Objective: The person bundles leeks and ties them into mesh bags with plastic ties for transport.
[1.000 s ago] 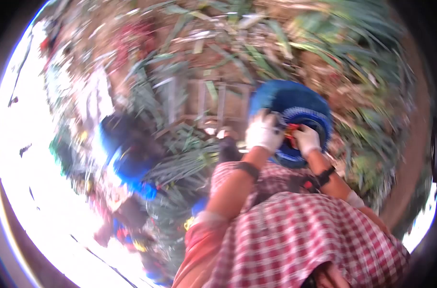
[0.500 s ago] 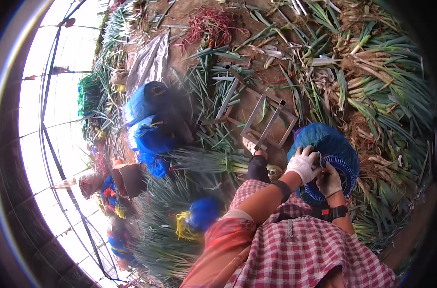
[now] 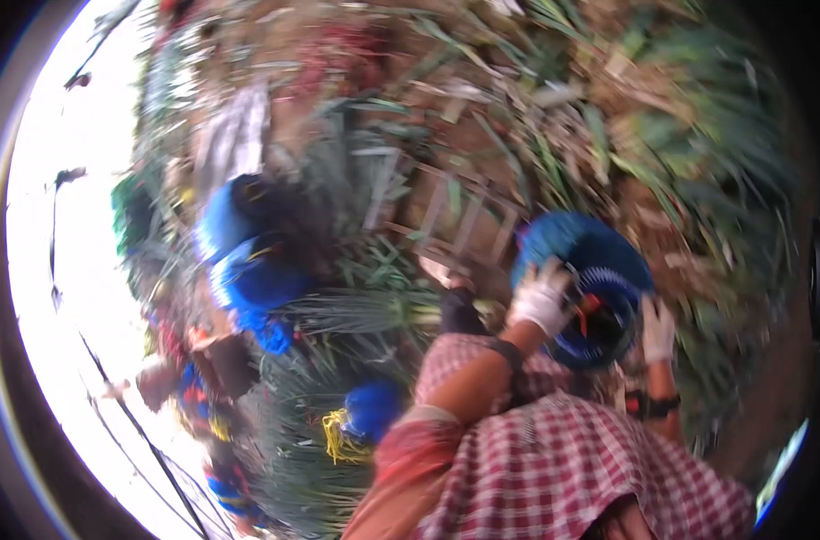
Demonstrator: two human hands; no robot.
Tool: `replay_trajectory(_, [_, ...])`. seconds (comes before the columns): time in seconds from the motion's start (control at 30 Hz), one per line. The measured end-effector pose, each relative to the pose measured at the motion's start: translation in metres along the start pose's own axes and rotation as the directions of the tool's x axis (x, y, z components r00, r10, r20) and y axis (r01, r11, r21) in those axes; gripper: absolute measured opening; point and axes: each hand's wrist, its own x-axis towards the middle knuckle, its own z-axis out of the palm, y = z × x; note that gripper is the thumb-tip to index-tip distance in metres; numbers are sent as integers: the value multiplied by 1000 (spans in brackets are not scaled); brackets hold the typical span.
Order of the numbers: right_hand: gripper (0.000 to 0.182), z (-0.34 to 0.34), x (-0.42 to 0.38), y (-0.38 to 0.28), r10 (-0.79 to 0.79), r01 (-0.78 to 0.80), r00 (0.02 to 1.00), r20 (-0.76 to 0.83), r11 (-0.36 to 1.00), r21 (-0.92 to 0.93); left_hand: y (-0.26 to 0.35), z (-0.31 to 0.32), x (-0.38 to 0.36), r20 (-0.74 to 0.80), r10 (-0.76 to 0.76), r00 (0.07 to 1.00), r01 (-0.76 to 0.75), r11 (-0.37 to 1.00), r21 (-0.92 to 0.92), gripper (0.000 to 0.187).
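Note:
A round blue bag [image 3: 583, 241] with a white-stitched rim sits in front of my lap, its mouth spread wide. Something orange-red [image 3: 594, 315] shows inside, too blurred to name. My left hand [image 3: 540, 301], in a white glove, grips the left part of the rim with its fingers bent over the edge. On the opposite side, my gloved right hand [image 3: 657, 331] has its fingertips at the rim, apparently pinching it; motion blur softens the contact.
A metal frame [image 3: 455, 211] lies ahead of my foot. Blue bundles [image 3: 257, 270] stand at left, and a blue ball-like bundle with yellow strings [image 3: 371, 411] lies nearer. Green onion-like stalks [image 3: 725, 171] cover the ground on both sides. Red strings [image 3: 338, 58] lie at the back.
The bag's mouth has widened, exposing its dark inside and the orange-red thing. My right hand has moved right, away from my left. The whole view has shifted and blurred.

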Motion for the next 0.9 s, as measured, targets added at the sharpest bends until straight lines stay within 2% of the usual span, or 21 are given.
replay_trajectory(0.03, [40, -12, -3, -20, 117, -117, 993, -35, 993, -7, -4, 8, 0, -50, 57, 997, -57, 998, 0, 59])
replay_trajectory(0.07, [37, -20, -7, -31, 37, -59, 990, -136, 985, -161, -3, 15, 0, -40, -48, 998, 43, 992, -120, 62])
replay_trajectory(0.1, [37, -20, -2, -16, -9, -33, 985, -171, 969, -245, -3, 15, 4, 36, -133, 990, 138, 942, -305, 65])
replay_trajectory(0.13, [39, -17, 7, 1, 38, -71, 992, -124, 961, -268, -5, 19, 3, -76, -177, 981, 145, 937, -318, 73])
replay_trajectory(0.17, [43, -9, 13, 11, 6, -34, 990, -138, 979, -202, -7, 23, 0, -188, -219, 957, 148, 931, -333, 81])
replay_trajectory(0.2, [45, 0, 18, 18, -32, -4, 986, -164, 976, -216, -15, 28, 1, -125, -281, 951, 224, 911, -348, 88])
replay_trajectory(0.23, [51, 11, 23, 26, 29, -50, 994, -109, 980, -194, -21, 32, 4, -68, -319, 945, 262, 867, -424, 90])
replay_trajectory(0.3, [56, 33, 27, 38, 12, -36, 992, -128, 982, -188, -34, 41, 9, 60, -373, 926, 352, 792, -498, 90])
replay_trajectory(0.33, [58, 37, 29, 38, 100, -111, 991, -93, 987, -119, -38, 44, 11, 10, -347, 938, 312, 828, -465, 87])
replay_trajectory(0.37, [58, 40, 28, 40, 105, -115, 990, -89, 987, -112, -39, 49, 11, -35, -320, 947, 275, 859, -431, 83])
replay_trajectory(0.47, [55, 40, 14, 40, 16, -26, 986, -167, 998, -61, -35, 58, -5, -54, -395, 917, 337, 840, -426, 69])
replay_trajectory(0.5, [55, 36, 8, 37, 38, -45, 991, -128, 998, -54, -34, 63, -13, -53, -410, 911, 348, 830, -436, 67])
replay_trajectory(0.57, [56, 36, -7, 39, 54, -56, 992, -117, 998, -12, -38, 69, -34, 15, -446, 895, 419, 828, -374, 67])
replay_trajectory(0.63, [58, 40, -22, 49, 32, -35, 993, -112, 999, -31, -45, 78, -55, -22, -387, 922, 345, 845, -408, 68])
replay_trajectory(0.73, [64, 47, -42, 57, -5, 4, 994, -109, 1000, -9, -55, 82, -74, -16, -278, 961, 257, 907, -333, 70])
replay_trajectory(0.83, [68, 54, -54, 62, -2, 6, 993, -116, 999, 39, -64, 81, -90, 125, -311, 942, 335, 866, -371, 70])
replay_trajectory(0.87, [69, 56, -56, 62, 11, -7, 996, -93, 999, 48, -65, 81, -85, 67, -251, 966, 258, 897, -359, 71])
replay_trajectory(0.9, [70, 57, -58, 62, 25, -21, 997, -69, 998, 58, -62, 77, -84, 110, -285, 952, 306, 887, -345, 73])
